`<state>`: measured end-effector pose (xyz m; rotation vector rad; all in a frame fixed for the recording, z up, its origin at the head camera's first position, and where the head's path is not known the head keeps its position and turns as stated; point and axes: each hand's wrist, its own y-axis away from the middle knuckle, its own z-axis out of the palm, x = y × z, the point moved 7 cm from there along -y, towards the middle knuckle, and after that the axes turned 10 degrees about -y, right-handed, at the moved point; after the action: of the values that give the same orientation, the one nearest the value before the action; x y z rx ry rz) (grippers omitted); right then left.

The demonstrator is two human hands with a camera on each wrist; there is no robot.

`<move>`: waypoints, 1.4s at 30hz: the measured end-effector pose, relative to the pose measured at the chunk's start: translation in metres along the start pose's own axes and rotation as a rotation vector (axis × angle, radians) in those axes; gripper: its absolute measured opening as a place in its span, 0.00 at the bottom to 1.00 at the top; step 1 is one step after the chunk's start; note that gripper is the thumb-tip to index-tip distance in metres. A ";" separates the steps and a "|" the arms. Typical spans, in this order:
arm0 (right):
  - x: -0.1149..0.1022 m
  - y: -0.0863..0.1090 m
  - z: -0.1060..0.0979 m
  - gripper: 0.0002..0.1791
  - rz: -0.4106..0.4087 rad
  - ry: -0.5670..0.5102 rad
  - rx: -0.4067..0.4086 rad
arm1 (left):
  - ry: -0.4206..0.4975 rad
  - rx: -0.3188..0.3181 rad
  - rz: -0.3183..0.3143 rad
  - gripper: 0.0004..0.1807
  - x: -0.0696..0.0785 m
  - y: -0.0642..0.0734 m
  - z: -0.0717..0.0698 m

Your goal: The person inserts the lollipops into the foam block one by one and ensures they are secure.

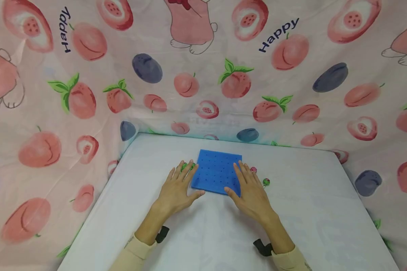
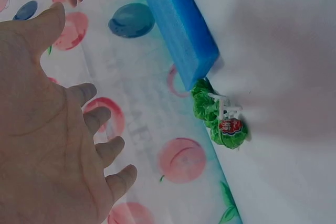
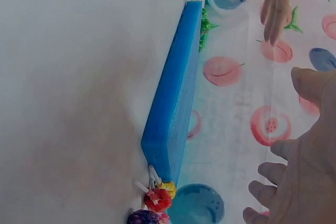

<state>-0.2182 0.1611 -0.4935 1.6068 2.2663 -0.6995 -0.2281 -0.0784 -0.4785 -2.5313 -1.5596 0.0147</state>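
A blue foam board (image 1: 217, 171) dotted with rows of small holes lies flat on the white table. My left hand (image 1: 176, 194) is held over its left side, palm down with fingers spread, and holds nothing. On the other side my right hand (image 1: 252, 195) is stretched out the same way, its fingers overlapping the board's right edge in the head view. Green-wrapped lollipops (image 2: 228, 132) with white sticks lie beside the board, partly behind the left fingers from the head. Red (image 3: 157, 200), yellow (image 3: 168, 188) and purple (image 3: 143, 217) lollipops lie by its right end.
The white tabletop (image 1: 203, 233) stretches around the board. Behind it and along both sides hangs a pink cloth (image 1: 196, 67) printed with peaches and rabbits. A red-and-green lollipop (image 1: 266, 182) rests right of the right hand. Black straps (image 1: 162, 234) circle the wrists.
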 end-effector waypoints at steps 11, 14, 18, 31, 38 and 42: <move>0.001 0.000 -0.009 0.50 -0.026 -0.002 0.032 | 0.002 0.001 0.003 0.51 0.002 -0.003 0.001; 0.003 -0.001 -0.010 0.49 -0.022 -0.005 0.045 | 0.008 0.001 0.000 0.51 0.001 -0.003 0.002; 0.007 0.001 -0.009 0.47 0.009 -0.009 0.034 | 0.010 -0.047 -0.012 0.50 0.001 -0.002 0.007; 0.020 0.012 -0.016 0.42 0.116 0.037 0.058 | -0.001 -0.145 0.017 0.47 0.005 0.001 0.031; 0.030 0.020 -0.024 0.33 0.190 0.037 0.133 | 0.042 -0.206 0.007 0.44 0.010 0.001 0.031; 0.039 0.025 -0.027 0.29 0.247 0.035 0.163 | 0.071 -0.257 -0.013 0.43 0.011 0.003 0.033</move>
<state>-0.2069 0.2139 -0.4952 1.9459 2.0293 -0.8124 -0.2236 -0.0655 -0.5103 -2.6772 -1.6439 -0.2922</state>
